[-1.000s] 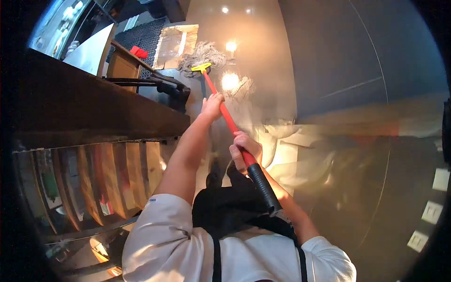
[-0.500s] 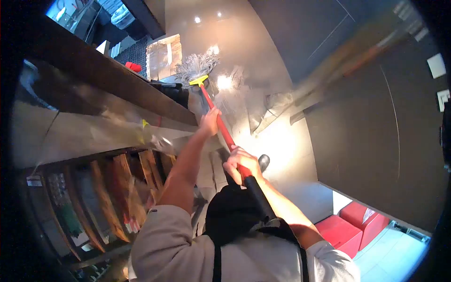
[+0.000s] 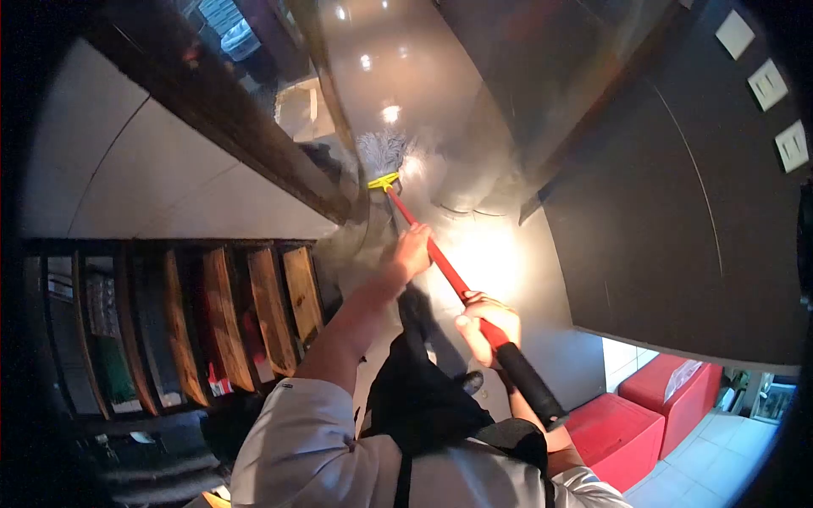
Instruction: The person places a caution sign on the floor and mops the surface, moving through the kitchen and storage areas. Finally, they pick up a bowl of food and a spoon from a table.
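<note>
A mop with a red handle [image 3: 447,269] reaches away from my body across the shiny floor. Its grey string head [image 3: 383,151] lies on the floor, joined to the handle by a yellow clamp [image 3: 384,181]. My left hand [image 3: 413,251] is wrapped round the lower part of the handle. Higher up, my right hand [image 3: 493,327] grips it just below the black end sleeve [image 3: 532,388]. Both hands are closed on the handle.
On the left stands a slatted wooden rack [image 3: 222,326] below a pale wall. A dark post and a piece of cardboard [image 3: 303,112] are near the doorway. Dark panels with switches [image 3: 768,85] line the right. Red seats [image 3: 611,433] stand at lower right.
The mop head has come nearer to me and shifted right in view, with both hands still round the handle. The view has turned, and the cardboard is now partly hidden.
</note>
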Demonstrator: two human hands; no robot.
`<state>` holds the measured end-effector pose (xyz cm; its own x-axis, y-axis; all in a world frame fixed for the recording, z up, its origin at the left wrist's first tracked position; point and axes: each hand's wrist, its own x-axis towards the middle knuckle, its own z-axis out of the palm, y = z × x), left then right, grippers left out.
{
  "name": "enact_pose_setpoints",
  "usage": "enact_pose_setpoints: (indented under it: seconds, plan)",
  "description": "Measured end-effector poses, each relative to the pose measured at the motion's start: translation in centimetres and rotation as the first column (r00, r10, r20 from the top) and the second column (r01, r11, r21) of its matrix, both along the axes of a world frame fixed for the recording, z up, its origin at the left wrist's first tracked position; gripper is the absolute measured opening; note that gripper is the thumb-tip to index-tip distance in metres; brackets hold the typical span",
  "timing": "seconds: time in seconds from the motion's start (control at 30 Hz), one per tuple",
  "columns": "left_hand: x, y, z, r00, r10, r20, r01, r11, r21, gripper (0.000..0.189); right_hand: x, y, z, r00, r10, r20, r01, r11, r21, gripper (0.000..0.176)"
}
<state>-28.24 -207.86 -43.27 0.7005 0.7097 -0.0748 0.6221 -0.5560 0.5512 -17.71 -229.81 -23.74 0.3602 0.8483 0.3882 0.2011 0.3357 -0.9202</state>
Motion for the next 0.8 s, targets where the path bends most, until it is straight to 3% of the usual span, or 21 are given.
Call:
enact_pose_setpoints:
  seconds: [0.07, 0.13, 0.2, 0.23, 0.27, 0.33, 0.37, 0.4, 0.47, 0.5, 0.6, 0.63, 0.67, 0.77, 0.8]
  plan:
    - [2.3, -6.3, -2.0, 0.993, -0.066, 0.101, 0.058, 0.995, 0.077, 0.026, 2.2, -6.7, 1.2, 0.999, -0.030, -0.045, 0.033, 0.998, 0.059, 0.011]
    - [4.6, -15.0, 1.9, 0.970, -0.136, 0.202, 0.084, 0.965, 0.247, 0.026, 4.7, -14.1, 3.2, 0.993, -0.071, -0.098, 0.078, 0.995, 0.066, 0.012]
    - [6.6, -22.3, 5.0, 0.918, -0.267, 0.294, 0.234, 0.962, 0.144, 0.024, 7.0, -20.5, 6.9, 0.994, -0.094, -0.058, 0.098, 0.992, 0.074, 0.016]
    - [7.0, -20.5, 9.2, 0.879, -0.272, 0.392, 0.251, 0.962, 0.106, 0.025, 7.2, -18.1, 10.5, 0.995, -0.094, -0.038, 0.098, 0.990, 0.098, 0.021]
    - [7.1, -22.2, 8.8, 0.858, -0.302, 0.416, 0.334, 0.942, -0.005, 0.026, 7.5, -19.1, 12.7, 0.996, -0.089, -0.015, 0.090, 0.987, 0.132, 0.028]
    - [7.4, -25.6, 7.1, 0.812, -0.348, 0.468, 0.476, 0.859, -0.189, 0.030, 8.8, -21.6, 16.0, 0.990, 0.140, 0.036, -0.144, 0.971, 0.188, 0.026]
    - [7.2, -27.0, 7.8, 0.791, -0.372, 0.486, 0.517, 0.831, -0.204, 0.032, 8.5, -22.1, 16.0, 0.979, 0.202, -0.034, -0.180, 0.928, 0.328, 0.031]
    - [6.9, -27.4, 8.8, 0.767, -0.395, 0.506, 0.556, 0.803, -0.216, 0.035, 8.9, -21.4, 17.0, 0.945, 0.326, 0.029, -0.311, 0.866, 0.391, 0.030]
    - [7.4, -28.4, 8.2, 0.678, -0.415, 0.607, 0.585, 0.804, -0.104, 0.037, 8.0, -22.0, 16.9, 0.974, 0.224, 0.005, -0.198, 0.849, 0.490, 0.031]
    - [7.9, -28.3, 8.1, 0.647, -0.400, 0.648, 0.570, 0.819, -0.064, 0.038, 7.0, -21.3, 16.9, 0.998, 0.060, -0.021, -0.041, 0.863, 0.504, 0.040]
    - [8.9, -26.8, 7.5, 0.579, -0.410, 0.705, 0.568, 0.823, 0.011, 0.034, 7.3, -20.6, 16.3, 0.998, 0.042, -0.051, -0.008, 0.843, 0.539, 0.041]
    - [9.0, -25.9, 7.1, 0.571, -0.418, 0.707, 0.560, 0.828, 0.037, 0.033, 8.2, -20.8, 15.9, 0.982, 0.186, 0.005, -0.163, 0.844, 0.510, 0.039]
    - [9.2, -24.6, 6.7, 0.561, -0.426, 0.710, 0.551, 0.832, 0.063, 0.033, 8.1, -19.8, 15.5, 0.979, 0.199, 0.033, -0.189, 0.847, 0.498, 0.039]
    - [10.2, -19.1, 5.4, 0.489, -0.456, 0.744, 0.416, 0.871, 0.260, 0.012, 6.7, -15.2, 12.7, 1.000, -0.016, -0.014, 0.021, 0.835, 0.550, 0.044]
    - [10.7, -16.9, 3.9, 0.599, -0.484, 0.638, 0.445, 0.863, 0.238, 0.015, 6.5, -14.2, 11.1, 0.994, -0.083, -0.072, 0.108, 0.842, 0.529, 0.048]
